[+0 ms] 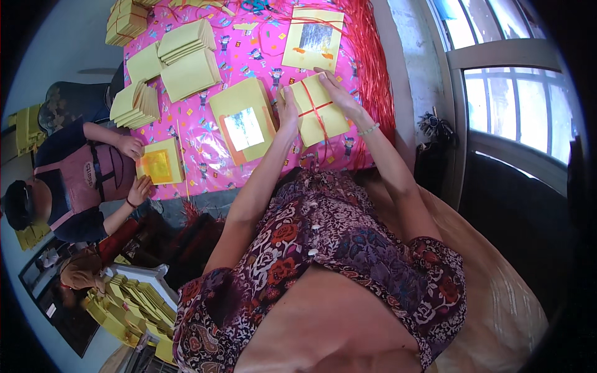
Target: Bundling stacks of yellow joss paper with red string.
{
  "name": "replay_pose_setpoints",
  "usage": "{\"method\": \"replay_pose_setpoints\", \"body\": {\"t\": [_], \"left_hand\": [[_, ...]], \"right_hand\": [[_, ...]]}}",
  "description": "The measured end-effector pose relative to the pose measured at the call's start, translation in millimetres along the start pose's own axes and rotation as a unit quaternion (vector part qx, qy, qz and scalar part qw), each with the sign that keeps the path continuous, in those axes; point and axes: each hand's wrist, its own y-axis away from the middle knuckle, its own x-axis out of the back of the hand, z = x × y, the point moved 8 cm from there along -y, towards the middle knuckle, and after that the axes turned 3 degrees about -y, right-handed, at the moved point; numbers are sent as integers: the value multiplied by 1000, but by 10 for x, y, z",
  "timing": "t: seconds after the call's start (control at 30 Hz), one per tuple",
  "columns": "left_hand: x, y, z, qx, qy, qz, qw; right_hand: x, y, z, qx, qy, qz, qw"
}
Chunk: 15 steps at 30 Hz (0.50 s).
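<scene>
The person's left hand (pixel 287 110) lies on the left edge of a square bundle of yellow paper sheets tied crosswise with thin red string (pixel 316 110). The fingers of this hand are bent over the edge of the bundle, so its grip is closed on it. The right hand (pixel 339 92) rests on the upper right part of the same bundle, with the fingers stretched flat along the top edge; this grip presses on the bundle, but I cannot tell if it really clamps it. A pale bead bracelet (pixel 369 129) sits on the right wrist.

The bundle lies on the worktop covered with pink patterned wrapping paper (pixel 205 133), near its right side. Just beside the bundle, to the left, lies a flat yellow paper stack with a shiny silver foil square in its middle (pixel 244 121). Above the bundle lies another yellow sheet with a silver foil square and orange marks (pixel 314 38). Loose red plastic strings (pixel 372 68) are heaped along the right edge of the worktop, touching the bundle's right corner.

Farther left on the worktop stand several fanned stacks of plain yellow paper (pixel 186 56). At the left edge a second person in a pink apron (pixel 93 177) has both hands on a yellow sheet with a gold foil square (pixel 158 163).
</scene>
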Motion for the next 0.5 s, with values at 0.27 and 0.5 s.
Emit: {"method": "replay_pose_setpoints", "body": {"t": [0.27,0.5], "left_hand": [[7,165,-71,54,-73,60,994],[-54,31,-400,83,14,-18,996]], "right_hand": [[80,449,230,-42,-42,14,998],[40,482,372,-102,-82,9,991]]}}
